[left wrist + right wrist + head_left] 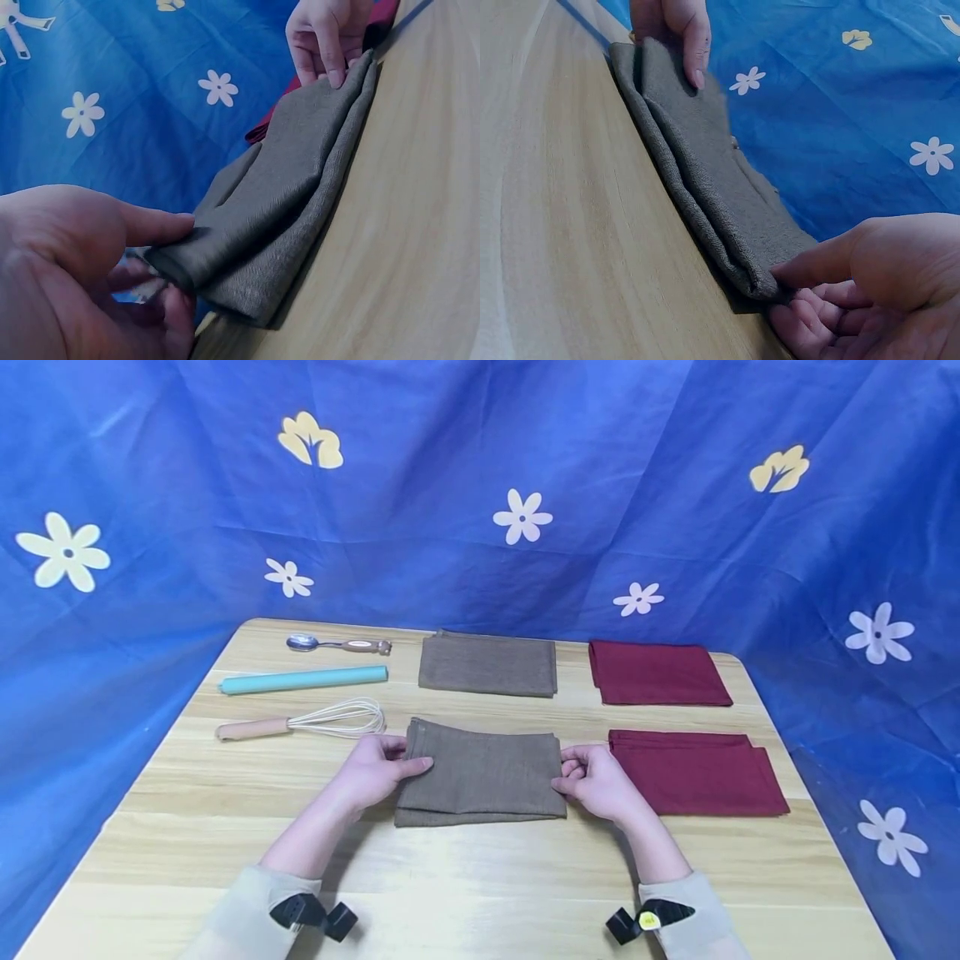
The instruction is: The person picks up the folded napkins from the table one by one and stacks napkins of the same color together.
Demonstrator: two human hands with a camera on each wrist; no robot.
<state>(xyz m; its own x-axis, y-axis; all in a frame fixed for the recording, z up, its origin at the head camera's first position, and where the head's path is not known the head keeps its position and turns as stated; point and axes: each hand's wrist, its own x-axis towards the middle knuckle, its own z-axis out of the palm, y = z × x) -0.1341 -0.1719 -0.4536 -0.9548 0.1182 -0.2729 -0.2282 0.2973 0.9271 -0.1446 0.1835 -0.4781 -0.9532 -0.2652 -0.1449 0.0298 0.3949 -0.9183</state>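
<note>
A folded grey-brown cloth [483,772] lies at the middle of the table, its layers slightly uneven along the near edge. My left hand [381,770] pinches its left side, thumb on top and fingers beneath, as the left wrist view also shows with the cloth [255,217] sloping away. At the opposite side my right hand [597,779] grips the right edge between thumb and curled fingers. In the right wrist view the cloth's folded layers [697,180] run between both hands. Some of my fingers are hidden under the fabric.
Behind lies another folded grey-brown cloth [487,666]. Two folded dark red cloths, a far one [660,674] and a near one [697,777], lie at right. A spoon [337,645], a turquoise rod [303,680] and a whisk [300,724] lie at left. A blue curtain [450,460] hangs behind the table.
</note>
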